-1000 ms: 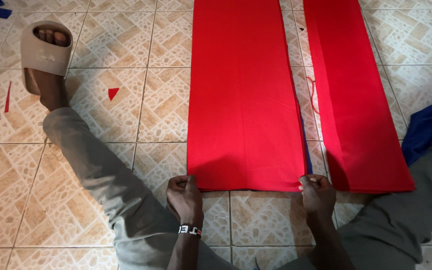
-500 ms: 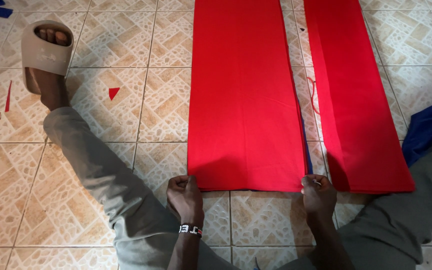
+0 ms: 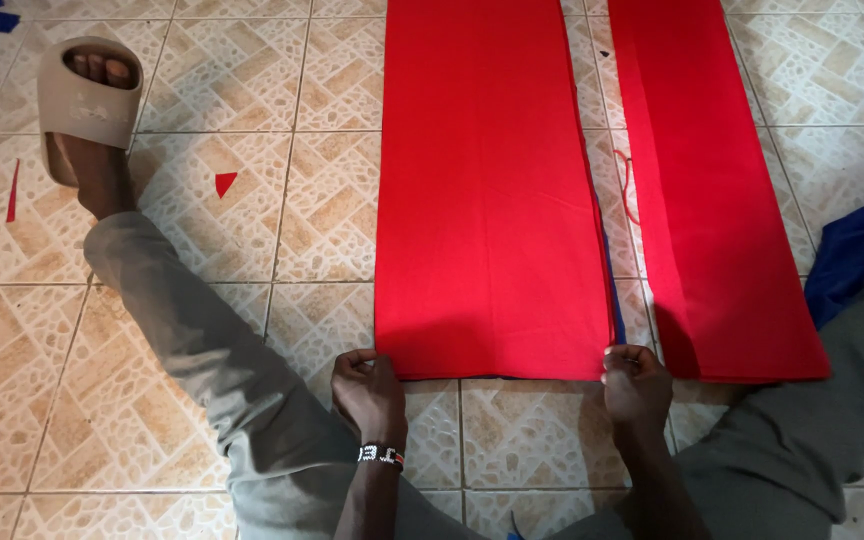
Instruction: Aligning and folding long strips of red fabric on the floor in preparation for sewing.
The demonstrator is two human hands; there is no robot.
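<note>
- The left hand (image 3: 367, 392) is gripping the near left corner of the wide red cloth panel (image 3: 492, 190); the fingers are curled shut, pinching the cloth edge against the tiled floor (image 3: 322, 200).
- The right hand (image 3: 637, 385) is gripping the near right corner of the same panel; its fingers are likewise curled closed on the edge (the fingertips themselves are tucked under and cannot be seen).
- The wide red cloth panel is lying flat on the floor, running straight away from the person, with its near edge stretched between the two hands.
- A thin blue edge (image 3: 614, 300) is showing along the panel's right side near the right hand (whether it is a lower layer or a separate piece cannot be told).
- A narrower red cloth strip (image 3: 722, 200) is lying just beside the wide panel on its right, parallel to it and separated by a slim gap of tile.
- A blue cloth (image 3: 852, 255) is sitting bunched at the right edge of the view, near the far side of the narrow strip.
- The person's left leg, in grey trousers (image 3: 202, 340), is extending out to the left, ending in a beige slide sandal (image 3: 82, 100).
- A beaded wristband (image 3: 382, 455) is sitting on the left wrist.
- Small red scraps (image 3: 224, 182) are lying on the tiles to the left, well apart from the panel.
</note>
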